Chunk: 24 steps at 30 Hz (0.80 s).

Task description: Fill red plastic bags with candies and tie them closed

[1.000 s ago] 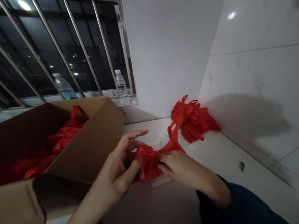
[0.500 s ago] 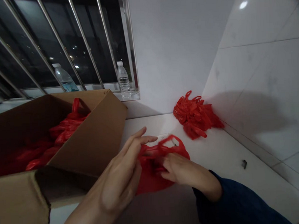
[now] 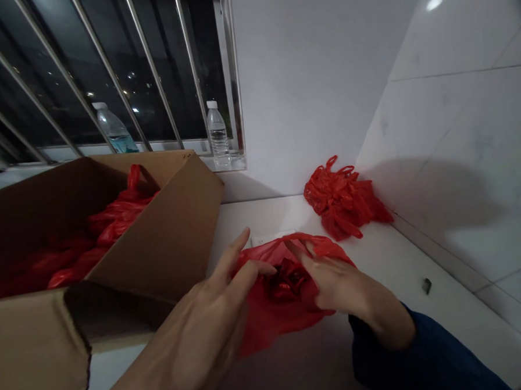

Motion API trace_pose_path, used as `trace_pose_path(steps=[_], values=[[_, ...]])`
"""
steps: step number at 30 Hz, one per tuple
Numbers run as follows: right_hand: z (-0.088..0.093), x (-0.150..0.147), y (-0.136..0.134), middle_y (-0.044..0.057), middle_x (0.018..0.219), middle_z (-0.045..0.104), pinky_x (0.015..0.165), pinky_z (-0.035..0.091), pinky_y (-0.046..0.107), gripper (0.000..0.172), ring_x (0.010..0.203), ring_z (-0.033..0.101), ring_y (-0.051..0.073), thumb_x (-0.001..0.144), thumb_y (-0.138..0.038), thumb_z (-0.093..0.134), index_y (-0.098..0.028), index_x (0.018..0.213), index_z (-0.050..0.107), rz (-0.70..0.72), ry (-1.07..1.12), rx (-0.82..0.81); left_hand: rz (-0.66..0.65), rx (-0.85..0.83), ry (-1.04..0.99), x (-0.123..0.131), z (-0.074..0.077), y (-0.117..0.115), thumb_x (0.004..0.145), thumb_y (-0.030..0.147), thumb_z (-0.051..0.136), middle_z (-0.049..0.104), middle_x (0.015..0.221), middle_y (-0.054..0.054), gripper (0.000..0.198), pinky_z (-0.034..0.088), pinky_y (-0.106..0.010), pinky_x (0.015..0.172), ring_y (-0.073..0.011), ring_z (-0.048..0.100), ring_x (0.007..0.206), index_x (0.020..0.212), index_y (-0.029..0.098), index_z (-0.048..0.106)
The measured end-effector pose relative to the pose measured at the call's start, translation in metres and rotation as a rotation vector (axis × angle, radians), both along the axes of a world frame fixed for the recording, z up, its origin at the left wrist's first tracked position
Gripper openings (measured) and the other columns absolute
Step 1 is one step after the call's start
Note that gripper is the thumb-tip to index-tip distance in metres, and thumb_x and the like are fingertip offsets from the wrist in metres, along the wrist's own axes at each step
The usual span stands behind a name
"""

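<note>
A red plastic bag [image 3: 280,310] lies spread on the white counter [image 3: 391,269] between my hands, with a crumpled knot at its middle. My left hand [image 3: 206,331] reaches in from the lower left with fingers stretched out and apart, fingertips touching the bag's left edge. My right hand [image 3: 335,278], in a dark blue sleeve, lies flat on the bag's right side with fingers extended and pressing it down. Neither hand closes around the bag.
An open cardboard box [image 3: 167,240] holding more red bags [image 3: 113,217] stands at the left. A pile of folded red bags [image 3: 343,199] sits in the far corner by the tiled wall. Two water bottles [image 3: 217,133] stand on the barred window's sill.
The bag has been spread wider and flatter on the counter. My right hand has gone from gripping it to lying flat on it. My left fingers have opened out.
</note>
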State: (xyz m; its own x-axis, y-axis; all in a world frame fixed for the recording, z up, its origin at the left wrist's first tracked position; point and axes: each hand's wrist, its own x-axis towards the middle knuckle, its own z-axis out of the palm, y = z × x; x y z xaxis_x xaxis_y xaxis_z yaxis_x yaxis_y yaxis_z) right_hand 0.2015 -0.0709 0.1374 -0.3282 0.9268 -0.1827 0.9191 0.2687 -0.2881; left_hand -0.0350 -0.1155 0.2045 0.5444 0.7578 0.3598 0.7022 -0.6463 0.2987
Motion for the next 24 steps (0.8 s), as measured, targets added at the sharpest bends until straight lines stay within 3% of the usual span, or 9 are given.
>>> trace_pose_path(steps=[4, 7, 10, 13, 17, 21, 24], values=[[0.012, 0.01, -0.019, 0.016, 0.147, 0.048, 0.078, 0.053, 0.038, 0.084, 0.105, 0.067, 0.032, 0.072, -0.018, 0.069, -0.021, 0.149, 0.037, -0.045, -0.034, 0.279, 0.055, -0.032, 0.092, 0.0, 0.002, 0.0, 0.084, 0.016, 0.043, 0.041, 0.153, -0.01, 0.045, 0.062, -0.04, 0.075, -0.0302, 0.073, 0.095, 0.122, 0.028, 0.064], [0.024, 0.022, -0.039, 0.012, 0.13, 0.064, 0.061, 0.052, 0.035, 0.065, 0.091, 0.07, 0.029, 0.081, -0.025, 0.063, -0.024, 0.143, 0.045, -0.134, -0.083, 0.547, 0.126, 0.017, 0.144, -0.005, 0.0, -0.001, 0.088, 0.021, 0.044, 0.041, 0.153, -0.008, 0.043, 0.062, -0.04, 0.073, -0.0293, 0.073, 0.092, 0.125, 0.033, 0.062], [0.036, 0.032, -0.053, 0.006, 0.106, 0.074, 0.047, 0.042, 0.031, 0.052, 0.073, 0.071, 0.026, 0.085, -0.027, 0.06, -0.028, 0.136, 0.051, -0.27, -0.168, 0.728, 0.186, 0.106, 0.134, -0.013, -0.003, -0.004, 0.093, 0.032, 0.043, 0.042, 0.152, -0.002, 0.036, 0.061, -0.035, 0.071, -0.0265, 0.072, 0.093, 0.125, 0.039, 0.06], [0.044, 0.035, -0.054, 0.001, 0.086, 0.075, 0.044, 0.033, 0.029, 0.04, 0.063, 0.068, 0.024, 0.087, -0.03, 0.06, -0.03, 0.127, 0.057, -0.356, -0.198, 0.795, 0.245, 0.165, 0.117, -0.021, -0.005, -0.004, 0.093, 0.045, 0.047, 0.049, 0.145, -0.001, 0.032, 0.058, -0.028, 0.062, -0.0233, 0.072, 0.088, 0.121, 0.04, 0.061], [0.046, 0.035, -0.043, 0.001, 0.09, 0.075, 0.046, 0.031, 0.028, 0.04, 0.063, 0.066, 0.022, 0.087, -0.033, 0.061, -0.031, 0.127, 0.057, -0.371, -0.139, 0.838, 0.312, 0.149, 0.09, -0.032, -0.004, -0.003, 0.089, 0.053, 0.053, 0.064, 0.125, -0.003, 0.041, 0.051, -0.024, 0.051, -0.0207, 0.071, 0.077, 0.127, 0.038, 0.056], [0.046, 0.046, -0.036, 0.001, 0.092, 0.073, 0.049, 0.036, 0.027, 0.016, 0.061, 0.064, 0.018, 0.09, -0.031, 0.058, -0.029, 0.103, 0.067, -0.242, -0.057, 0.813, 0.383, 0.093, 0.137, -0.038, 0.002, -0.005, 0.088, 0.056, 0.054, 0.072, 0.08, 0.001, 0.038, 0.041, -0.023, 0.043, -0.0212, 0.069, 0.06, 0.121, 0.037, 0.058], [0.045, 0.056, -0.036, 0.003, 0.095, 0.07, 0.054, 0.045, 0.027, 0.013, 0.065, 0.065, 0.016, 0.091, -0.033, 0.056, -0.026, 0.095, 0.067, -0.139, 0.067, 0.792, 0.427, 0.041, 0.179, -0.04, 0.006, -0.006, 0.09, 0.057, 0.049, 0.071, 0.07, 0.003, 0.037, 0.039, -0.024, 0.043, -0.0221, 0.068, 0.055, 0.119, 0.037, 0.059]])
